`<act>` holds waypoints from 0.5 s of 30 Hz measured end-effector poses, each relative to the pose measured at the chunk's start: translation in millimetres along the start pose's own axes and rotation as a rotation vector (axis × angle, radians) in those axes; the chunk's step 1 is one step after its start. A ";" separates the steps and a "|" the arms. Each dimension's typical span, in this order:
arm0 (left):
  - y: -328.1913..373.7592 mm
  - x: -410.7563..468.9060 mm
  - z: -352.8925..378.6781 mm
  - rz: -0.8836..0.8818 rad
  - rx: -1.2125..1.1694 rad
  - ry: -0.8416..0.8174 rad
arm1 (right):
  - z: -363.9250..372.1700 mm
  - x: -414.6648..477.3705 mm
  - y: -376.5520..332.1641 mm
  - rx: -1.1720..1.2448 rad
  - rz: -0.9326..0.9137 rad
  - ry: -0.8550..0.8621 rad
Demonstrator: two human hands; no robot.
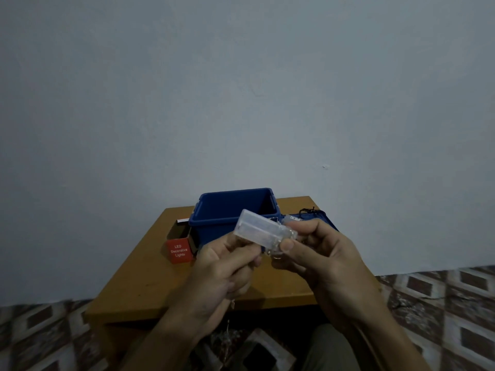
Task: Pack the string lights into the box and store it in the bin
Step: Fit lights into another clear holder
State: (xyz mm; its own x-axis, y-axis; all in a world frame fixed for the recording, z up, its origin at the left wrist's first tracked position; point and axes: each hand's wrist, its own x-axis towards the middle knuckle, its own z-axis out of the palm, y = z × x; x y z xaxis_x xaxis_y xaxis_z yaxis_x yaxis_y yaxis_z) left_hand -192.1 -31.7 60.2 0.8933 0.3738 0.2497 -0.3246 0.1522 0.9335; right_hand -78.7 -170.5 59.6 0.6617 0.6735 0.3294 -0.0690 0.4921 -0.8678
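While left hand [225, 266] and right hand [321, 253] pinch the battery case [263, 231]:
axis slants up-left; box [180, 250] at tabletop's [150, 285] left edge, nearer left hand.

One bin [211, 231] — one box [179, 251] — one table [150, 277]

Blue bin [209, 228] on an ochre table [150, 269] — red box [179, 259], white lettering, at its eight o'clock; floor [455, 303] brown-and-white diamonds.
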 end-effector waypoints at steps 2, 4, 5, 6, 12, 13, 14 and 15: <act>0.2 -1.4 2.3 0.009 0.021 0.005 | 2.5 -0.8 0.8 -0.005 -0.015 0.040; 1.6 -3.3 8.1 0.030 0.091 0.059 | 4.3 -2.2 0.2 -0.018 -0.038 0.061; 2.2 -4.5 11.2 0.044 0.131 0.094 | 4.7 -3.0 -0.6 -0.033 -0.051 0.060; 2.5 -5.7 13.6 0.056 0.176 0.130 | 4.7 -3.4 -1.0 -0.058 -0.062 0.057; -0.6 -14.5 17.2 0.214 0.571 0.238 | 0.3 -5.2 -4.0 -0.316 -0.164 -0.023; -1.4 -15.5 17.9 0.237 0.599 0.252 | -0.1 -5.4 -4.7 -0.363 -0.186 -0.039; -1.7 -16.2 18.7 0.254 0.614 0.261 | -0.5 -5.5 -5.3 -0.404 -0.206 -0.052; -2.1 -16.5 19.5 0.269 0.624 0.264 | -1.0 -5.5 -5.2 -0.434 -0.219 -0.062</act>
State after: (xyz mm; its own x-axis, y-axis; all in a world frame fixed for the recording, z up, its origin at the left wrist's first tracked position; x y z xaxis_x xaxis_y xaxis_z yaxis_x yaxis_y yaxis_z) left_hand -200.1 -56.0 59.1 0.6770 0.5451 0.4946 -0.2142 -0.4969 0.8409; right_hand -81.2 -177.3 61.9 0.5789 0.6181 0.5319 0.3934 0.3597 -0.8461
